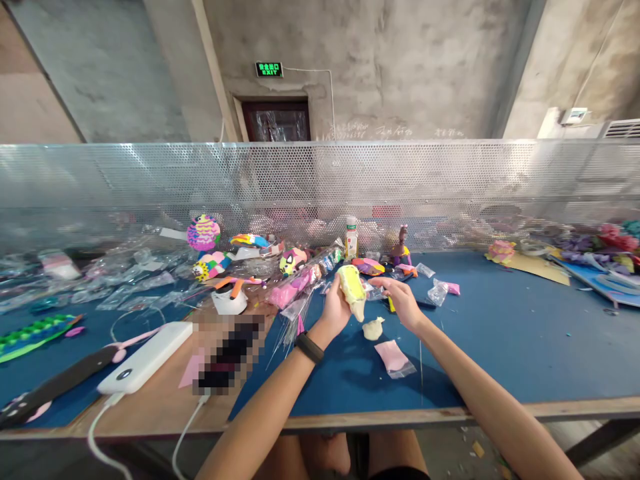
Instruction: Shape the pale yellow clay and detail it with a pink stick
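Observation:
My left hand (336,308) is wrapped round a modelling-clay piece (354,285), cream with a bright yellow panel on its face and a tapering lower end. My right hand (401,301) is just to the right of it, fingers stretched towards the piece and no held thing showing. Below the hands, a lump of cream clay (373,329) lies on the blue table mat (500,347). Nearer me is a pink clay packet (393,358) in clear plastic. Partly behind my right hand are a yellow item (391,305) and a dark flat object (426,305).
Finished clay figures, a bottle (351,239) and plastic bags line the back, before a perforated metal screen (400,177). Thin wires (295,328) lie left of my left arm. Further left are a phone (231,353) and a white power bank (145,358) with cables.

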The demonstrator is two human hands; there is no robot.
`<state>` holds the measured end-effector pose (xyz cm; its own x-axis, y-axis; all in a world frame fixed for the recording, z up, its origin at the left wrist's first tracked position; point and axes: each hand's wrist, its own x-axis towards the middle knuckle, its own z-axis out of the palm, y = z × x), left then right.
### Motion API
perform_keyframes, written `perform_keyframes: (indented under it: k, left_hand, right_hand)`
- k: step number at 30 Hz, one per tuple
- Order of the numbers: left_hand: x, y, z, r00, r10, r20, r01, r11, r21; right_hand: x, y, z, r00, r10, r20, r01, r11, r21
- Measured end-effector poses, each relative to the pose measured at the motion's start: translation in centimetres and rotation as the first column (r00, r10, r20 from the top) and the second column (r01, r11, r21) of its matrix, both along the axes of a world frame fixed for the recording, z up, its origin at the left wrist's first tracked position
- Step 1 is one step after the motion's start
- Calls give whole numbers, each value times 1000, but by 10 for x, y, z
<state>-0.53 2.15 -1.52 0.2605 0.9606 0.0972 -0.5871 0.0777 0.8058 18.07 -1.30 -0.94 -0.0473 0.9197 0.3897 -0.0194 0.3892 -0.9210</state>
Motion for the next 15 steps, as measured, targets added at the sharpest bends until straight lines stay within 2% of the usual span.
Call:
perform_keyframes:
  k: [2, 3, 6, 8, 11, 15]
  left_hand:
    - [-8, 4, 4, 994, -15, 107, 23, 997, -68]
    - [-11, 5, 5, 991, -9, 136, 19, 997, -78]
    - [-17, 3, 8, 989, -3, 145, 13, 998, -64]
    - [-17, -1, 9, 992, -27, 126, 32, 999, -39]
    - [-13, -4, 11, 990, -61, 128, 63, 998, -17]
    - [-13, -3, 16, 986, -24, 165, 28, 999, -19]
  right_hand:
    - [0, 2, -1, 998, -60, -32, 59, 997, -47]
    - [-2, 2, -2, 998, -51, -35, 47, 994, -102]
    - [-11, -2, -7, 994, 112, -2, -109, 955, -277]
    - [-20, -5, -11, 971, 238, 25, -217, 921, -324]
    - [-28, -7, -15, 938, 343, 52, -310, 897, -314]
    - [-21, 0, -15, 958, 283, 53, -263, 935, -238]
